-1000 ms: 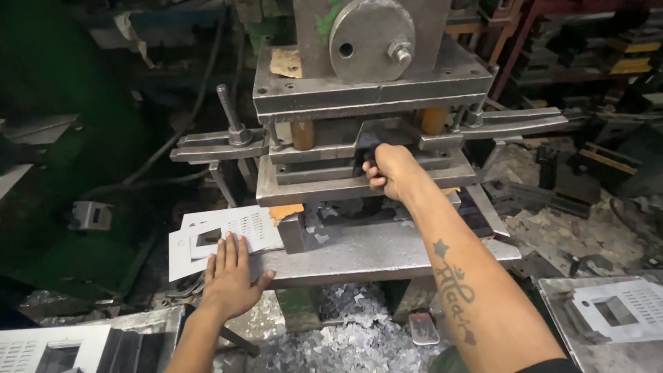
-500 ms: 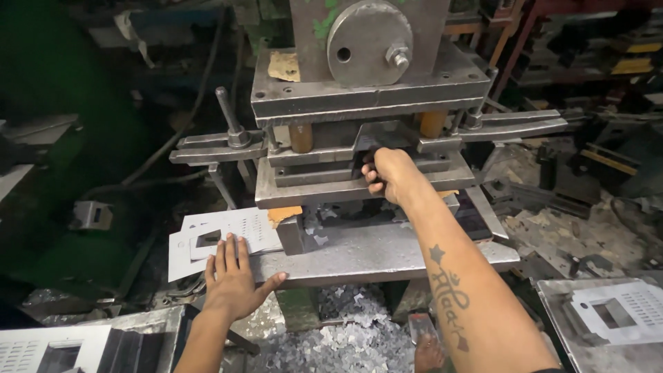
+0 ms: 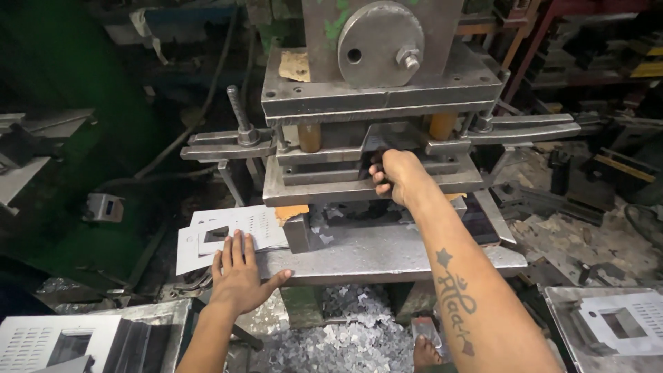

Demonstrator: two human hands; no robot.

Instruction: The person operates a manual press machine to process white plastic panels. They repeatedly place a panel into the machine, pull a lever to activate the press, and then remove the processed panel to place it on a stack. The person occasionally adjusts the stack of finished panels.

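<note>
Your right hand (image 3: pixel 395 176) reaches between the press (image 3: pixel 373 103) plates, fingers curled on a part there; if the ram drops, it gets crushed; your left hand (image 3: pixel 238 273) lies spread flat on the sheets (image 3: pixel 207 238) beside the die, near sharp edges.

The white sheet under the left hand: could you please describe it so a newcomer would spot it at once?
Start at the big grey steel press in the middle and drop to its flat steel bed. Off the bed's left end lies the thin white perforated metal sheet with a rectangular cut-out, with the left hand flat on its near edge. The similar white panels lie in the picture's bottom corners.
</note>
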